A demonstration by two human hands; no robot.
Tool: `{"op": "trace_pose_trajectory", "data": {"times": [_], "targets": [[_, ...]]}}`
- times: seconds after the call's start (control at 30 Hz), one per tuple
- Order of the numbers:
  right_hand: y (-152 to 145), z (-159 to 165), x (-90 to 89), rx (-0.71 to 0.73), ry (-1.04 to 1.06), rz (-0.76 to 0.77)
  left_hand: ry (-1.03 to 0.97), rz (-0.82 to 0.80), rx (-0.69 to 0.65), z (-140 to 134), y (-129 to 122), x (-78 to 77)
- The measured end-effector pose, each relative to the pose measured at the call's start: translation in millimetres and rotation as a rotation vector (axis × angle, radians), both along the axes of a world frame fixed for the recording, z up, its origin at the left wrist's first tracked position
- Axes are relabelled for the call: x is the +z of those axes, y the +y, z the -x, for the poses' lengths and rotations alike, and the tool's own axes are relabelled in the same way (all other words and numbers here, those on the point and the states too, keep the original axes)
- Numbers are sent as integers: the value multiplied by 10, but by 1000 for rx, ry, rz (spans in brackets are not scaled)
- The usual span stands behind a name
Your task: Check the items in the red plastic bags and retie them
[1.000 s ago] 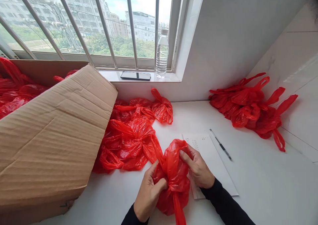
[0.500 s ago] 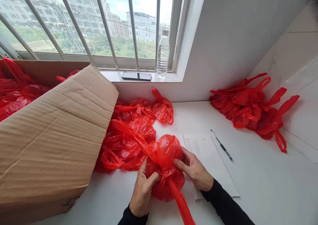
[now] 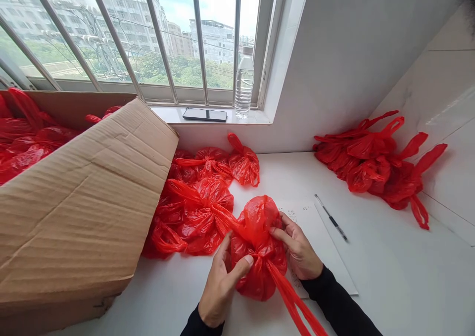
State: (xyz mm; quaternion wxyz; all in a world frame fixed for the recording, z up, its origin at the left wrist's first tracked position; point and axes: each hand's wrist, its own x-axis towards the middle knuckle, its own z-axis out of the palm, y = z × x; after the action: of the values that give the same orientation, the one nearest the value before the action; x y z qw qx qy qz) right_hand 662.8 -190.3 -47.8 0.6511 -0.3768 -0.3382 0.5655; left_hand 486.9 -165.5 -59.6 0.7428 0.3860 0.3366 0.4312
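Between my two hands is a tied red plastic bag, knotted in the middle, with one handle strap trailing to the lower right and another to the upper left. My left hand grips its left side, thumb near the knot. On the upper right side, my right hand holds the bag with thumb and fingers. What the bag contains is hidden. Partly beneath the bag and right hand lies a sheet of paper with handwritten columns. A black-and-clear pen rests beside the paper.
A cardboard box holding red bags stands at the left. More tied red bags lie beside it. Another red pile sits against the right wall. On the windowsill are a phone and a water bottle.
Both hands have moved slightly right with the red bag. The bag has turned a little, and its lower strap now reaches farther right. My left thumb has shifted on the bag.
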Motion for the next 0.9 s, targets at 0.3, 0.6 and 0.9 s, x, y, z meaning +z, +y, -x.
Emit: {"op": "trace_pose_trajectory", "data": {"times": [0.3, 0.6, 0.9], "targets": [[-29, 26, 7, 138, -110, -58, 64, -53, 84, 16, -7, -9], [-42, 14, 64, 143, -223, -75, 94, -69, 213, 53, 42, -93], [-144, 118, 133, 370, -427, 39, -44, 43, 506, 83, 129, -29]]}}
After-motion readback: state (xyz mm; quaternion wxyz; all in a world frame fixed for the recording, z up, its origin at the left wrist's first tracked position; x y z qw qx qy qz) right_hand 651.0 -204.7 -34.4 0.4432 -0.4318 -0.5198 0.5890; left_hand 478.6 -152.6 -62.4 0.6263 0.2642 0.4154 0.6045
